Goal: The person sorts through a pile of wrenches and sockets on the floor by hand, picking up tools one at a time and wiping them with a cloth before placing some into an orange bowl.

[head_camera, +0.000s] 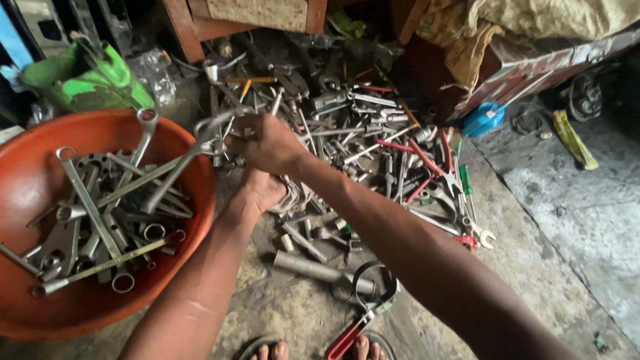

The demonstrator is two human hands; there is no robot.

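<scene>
The right hand (267, 143) has its fingers clenched around one end of a long metal spanner (177, 175), which slants down over the rim of the orange basin (200, 200), itself piled with more spanners (100, 213). Just below, the left hand (261, 190) grasps a grey rag (297, 197), fingers curled into it. Beyond both hands, a heap of loose tools (360, 127) covers the concrete floor (533, 267), with red-handled pliers (427, 160) among them.
</scene>
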